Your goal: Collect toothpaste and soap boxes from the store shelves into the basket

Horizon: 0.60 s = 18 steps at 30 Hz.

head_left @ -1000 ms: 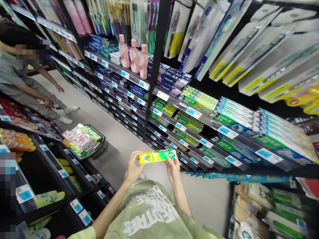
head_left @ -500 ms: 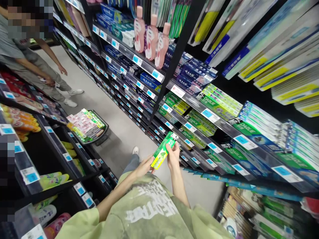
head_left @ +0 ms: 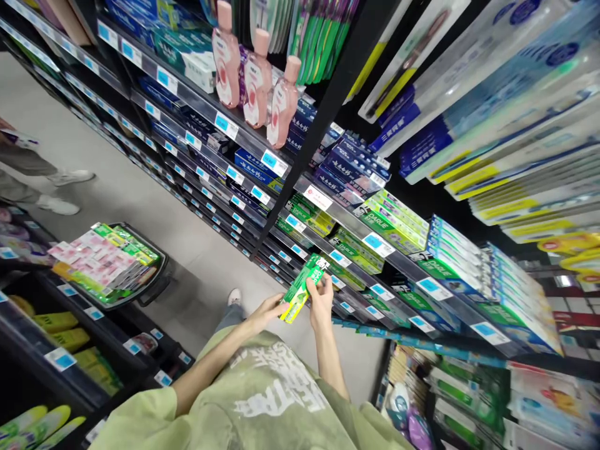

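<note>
A green and yellow toothpaste box [head_left: 300, 289] with white lettering is held tilted in front of my body. My right hand [head_left: 321, 305] grips its right side near the upper end, thumb across the front face. My left hand [head_left: 268, 314] holds the lower left end, with its fingers partly hidden behind the box. Behind it on the shelf, similar green toothpaste boxes [head_left: 359, 250] lie stacked. Further up stand more green and yellow boxes [head_left: 398, 215] and blue-and-white ones [head_left: 452, 256].
Left in the aisle, a black-rimmed cart [head_left: 157, 284] carries stacked pink and green boxes [head_left: 103, 256]. Pink mouthwash bottles [head_left: 257, 87] stand on the shelf ahead. Packaged toothbrushes [head_left: 515, 156] hang upper right. Another person's legs and shoes [head_left: 60, 203] are at far left.
My view has turned to the right, so shelves, cart and the other person sit further left. Both hands still hold the toothpaste box, which has shifted slightly.
</note>
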Each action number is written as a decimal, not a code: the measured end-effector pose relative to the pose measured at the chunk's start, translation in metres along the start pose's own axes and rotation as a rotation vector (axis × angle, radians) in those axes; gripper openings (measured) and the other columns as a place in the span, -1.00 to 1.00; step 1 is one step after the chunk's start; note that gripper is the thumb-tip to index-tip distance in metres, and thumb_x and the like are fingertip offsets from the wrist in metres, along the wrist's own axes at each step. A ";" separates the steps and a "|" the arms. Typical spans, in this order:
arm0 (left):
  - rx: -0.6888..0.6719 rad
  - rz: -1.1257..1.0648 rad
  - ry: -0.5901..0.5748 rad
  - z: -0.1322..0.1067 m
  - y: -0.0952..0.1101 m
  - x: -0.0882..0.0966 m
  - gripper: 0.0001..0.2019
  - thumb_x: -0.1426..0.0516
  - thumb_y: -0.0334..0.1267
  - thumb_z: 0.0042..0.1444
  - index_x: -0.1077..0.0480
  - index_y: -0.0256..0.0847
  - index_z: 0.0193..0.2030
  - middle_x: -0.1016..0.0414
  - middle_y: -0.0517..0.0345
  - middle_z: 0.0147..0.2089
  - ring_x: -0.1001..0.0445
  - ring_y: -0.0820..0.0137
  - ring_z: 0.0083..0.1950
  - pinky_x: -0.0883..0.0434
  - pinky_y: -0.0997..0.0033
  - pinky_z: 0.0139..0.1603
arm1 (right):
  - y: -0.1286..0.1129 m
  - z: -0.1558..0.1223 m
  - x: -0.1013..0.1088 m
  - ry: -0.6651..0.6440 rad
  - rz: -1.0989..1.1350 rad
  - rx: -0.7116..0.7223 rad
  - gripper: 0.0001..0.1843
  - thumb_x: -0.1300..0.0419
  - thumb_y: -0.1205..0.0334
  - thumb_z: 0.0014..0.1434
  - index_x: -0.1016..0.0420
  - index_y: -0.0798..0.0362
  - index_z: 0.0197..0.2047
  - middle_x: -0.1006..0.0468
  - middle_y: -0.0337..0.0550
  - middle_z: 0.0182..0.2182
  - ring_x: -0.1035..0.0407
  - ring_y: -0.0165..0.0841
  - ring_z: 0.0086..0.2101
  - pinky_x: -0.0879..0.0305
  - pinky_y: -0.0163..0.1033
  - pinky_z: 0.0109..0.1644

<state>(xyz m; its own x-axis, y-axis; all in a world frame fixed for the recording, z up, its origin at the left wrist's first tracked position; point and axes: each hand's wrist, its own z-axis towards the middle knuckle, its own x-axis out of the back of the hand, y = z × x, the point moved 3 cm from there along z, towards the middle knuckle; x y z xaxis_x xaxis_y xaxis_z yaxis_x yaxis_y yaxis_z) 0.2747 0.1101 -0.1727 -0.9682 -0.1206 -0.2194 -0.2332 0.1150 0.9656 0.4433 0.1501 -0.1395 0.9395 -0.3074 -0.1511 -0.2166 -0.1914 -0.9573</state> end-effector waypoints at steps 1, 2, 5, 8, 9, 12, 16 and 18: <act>0.024 0.000 -0.086 0.006 -0.001 -0.003 -0.66 -0.41 -0.01 -0.04 -0.59 -0.22 -0.25 -0.56 0.13 -0.48 -0.52 0.27 -0.42 -0.45 0.35 -0.42 | -0.001 0.003 -0.004 -0.029 -0.024 0.005 -0.45 -0.47 0.03 0.01 -0.29 -0.09 -0.04 -0.58 -0.27 -0.27 -0.46 -0.36 -0.30 -0.40 -0.24 -0.14; 0.063 -0.002 -0.218 0.011 -0.003 -0.008 -0.66 -0.36 0.03 0.03 -0.59 -0.21 -0.21 -0.58 0.11 -0.43 -0.52 0.26 -0.38 -0.46 0.33 -0.38 | -0.002 0.005 -0.007 -0.049 -0.054 0.012 -0.45 -0.47 0.04 0.02 -0.30 -0.09 -0.04 -0.59 -0.25 -0.26 -0.47 -0.35 -0.29 -0.41 -0.24 -0.14; 0.149 -0.027 -0.492 0.024 -0.007 -0.020 -0.59 -0.19 0.08 0.23 -0.55 -0.20 0.00 -0.63 0.05 -0.19 -0.54 0.23 -0.17 -0.50 0.27 -0.11 | -0.005 0.009 -0.012 -0.098 -0.184 0.048 -0.47 -0.43 0.01 0.07 -0.35 -0.06 0.03 -0.60 -0.17 -0.17 -0.49 -0.30 -0.20 -0.42 -0.23 -0.13; 0.159 -0.114 -0.509 0.038 -0.008 -0.026 -0.50 -0.07 0.09 0.32 -0.41 -0.20 0.22 -0.56 -0.01 0.09 -0.49 0.19 0.09 -0.40 0.18 0.20 | -0.005 0.009 -0.010 -0.269 -0.361 0.039 -0.47 -0.38 -0.02 0.13 -0.43 -0.02 0.10 -0.59 -0.07 -0.01 -0.48 -0.21 -0.05 -0.45 -0.18 -0.06; 0.157 -0.127 -0.506 0.042 -0.008 -0.028 -0.49 -0.05 0.09 0.33 -0.37 -0.20 0.25 -0.53 -0.03 0.14 -0.46 0.18 0.14 -0.36 0.16 0.26 | -0.004 0.009 -0.008 -0.330 -0.416 0.019 -0.51 -0.36 -0.02 0.15 -0.46 -0.01 0.09 -0.59 -0.06 0.00 -0.48 -0.20 -0.03 -0.46 -0.17 -0.04; 0.112 0.002 -0.505 0.050 -0.008 -0.032 -0.52 0.01 0.07 0.37 -0.37 -0.22 0.21 -0.49 -0.06 0.12 -0.44 0.19 0.13 -0.36 0.17 0.25 | -0.004 0.010 0.001 -0.399 -0.532 -0.004 -0.60 -0.29 -0.03 0.22 -0.52 0.03 0.02 -0.62 -0.05 -0.04 -0.50 -0.19 -0.07 -0.47 -0.11 0.01; -0.033 0.269 -0.448 0.058 -0.008 -0.034 -0.60 0.04 -0.01 0.39 -0.45 -0.25 0.06 -0.47 -0.09 0.02 -0.45 0.22 0.03 -0.40 0.23 0.10 | -0.020 0.027 0.018 -0.278 -0.780 0.146 -0.48 -0.28 -0.06 0.21 -0.48 0.07 0.12 -0.62 0.01 -0.03 -0.51 -0.17 -0.07 -0.44 -0.05 0.07; -0.062 0.298 -0.461 0.060 -0.010 -0.032 -0.62 0.03 -0.09 0.39 -0.41 -0.24 0.15 -0.50 -0.04 -0.03 -0.48 0.28 -0.07 -0.42 0.31 -0.01 | -0.037 0.044 0.025 -0.147 -1.001 0.296 -0.42 -0.23 -0.12 0.23 -0.46 0.12 0.15 -0.61 0.08 -0.03 -0.51 -0.14 -0.07 -0.43 -0.03 0.06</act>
<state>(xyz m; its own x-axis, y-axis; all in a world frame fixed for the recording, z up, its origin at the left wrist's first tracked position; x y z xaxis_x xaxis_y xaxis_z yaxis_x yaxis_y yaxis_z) 0.3026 0.1718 -0.1841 -0.9342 0.3544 0.0398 0.0493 0.0179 0.9986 0.4868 0.1903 -0.1191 0.6808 -0.0153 0.7323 0.7308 -0.0543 -0.6805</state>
